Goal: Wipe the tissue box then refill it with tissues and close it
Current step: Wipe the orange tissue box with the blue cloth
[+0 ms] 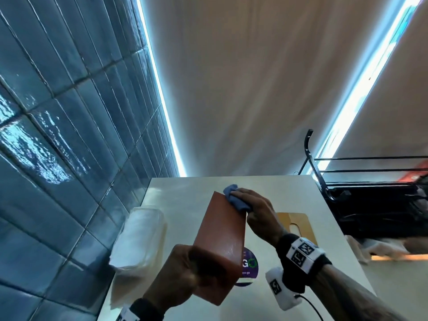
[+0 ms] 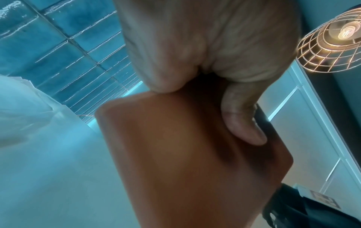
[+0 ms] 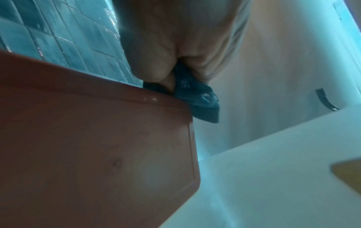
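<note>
A reddish-brown tissue box (image 1: 222, 237) is held tilted above the pale table (image 1: 266, 191), long axis pointing away from me. My left hand (image 1: 185, 272) grips its near end, thumb (image 2: 242, 123) lying on one face of the box (image 2: 185, 162). My right hand (image 1: 254, 209) holds a crumpled blue cloth (image 1: 231, 198) against the box's far right edge; in the right wrist view the cloth (image 3: 197, 98) is bunched in the hand and rests on the box (image 3: 97, 146) rim. A clear-wrapped pack of white tissues (image 1: 141, 235) lies at the left by the wall.
A wooden lid with a slot (image 1: 298, 225) lies flat on the table right of the box. A round purple sticker (image 1: 250, 265) shows under the box. Blue tiled wall (image 1: 64, 135) runs close along the left. A black wire rack (image 1: 370, 181) stands at the right.
</note>
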Action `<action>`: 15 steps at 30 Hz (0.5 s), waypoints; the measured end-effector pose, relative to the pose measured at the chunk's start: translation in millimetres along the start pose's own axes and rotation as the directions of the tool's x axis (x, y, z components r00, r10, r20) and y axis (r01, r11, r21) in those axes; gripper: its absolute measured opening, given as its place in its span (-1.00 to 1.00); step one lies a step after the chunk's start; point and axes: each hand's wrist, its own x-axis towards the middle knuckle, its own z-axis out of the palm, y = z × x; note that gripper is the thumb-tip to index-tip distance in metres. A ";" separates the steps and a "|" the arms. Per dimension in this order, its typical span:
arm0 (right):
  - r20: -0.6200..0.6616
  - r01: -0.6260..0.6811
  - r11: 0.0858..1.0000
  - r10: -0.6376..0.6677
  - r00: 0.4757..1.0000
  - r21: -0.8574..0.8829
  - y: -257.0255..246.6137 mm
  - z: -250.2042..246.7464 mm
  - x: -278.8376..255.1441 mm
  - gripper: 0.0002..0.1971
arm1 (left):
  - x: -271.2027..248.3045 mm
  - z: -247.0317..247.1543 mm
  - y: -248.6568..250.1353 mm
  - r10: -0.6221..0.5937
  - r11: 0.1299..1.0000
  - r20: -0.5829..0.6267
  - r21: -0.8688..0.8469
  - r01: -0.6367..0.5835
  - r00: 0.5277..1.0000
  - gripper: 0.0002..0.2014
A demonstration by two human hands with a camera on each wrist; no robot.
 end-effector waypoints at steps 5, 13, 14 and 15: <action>-0.105 -0.127 0.988 0.136 0.985 0.093 -9.9 14.7 -33.6 -0.25 | 2.7 3.4 -2.1 -0.008 1.000 -0.077 0.005 0.009 0.997 -0.41; 0.168 0.387 0.898 -0.423 0.890 0.209 -63.1 -6.6 -86.7 -0.50 | 5.2 -9.8 -7.2 0.014 1.000 -0.051 0.018 -0.013 0.999 -0.54; 0.154 0.357 0.893 -0.407 0.900 0.273 -66.0 -11.2 -87.1 -0.53 | 4.7 -10.2 -8.3 0.026 0.999 -0.052 0.023 -0.025 0.998 -0.51; 0.103 0.274 0.886 -0.333 0.937 0.374 -69.3 -14.9 -86.7 -0.52 | 4.3 -9.6 -10.6 0.035 0.999 -0.074 0.034 -0.032 0.997 -0.50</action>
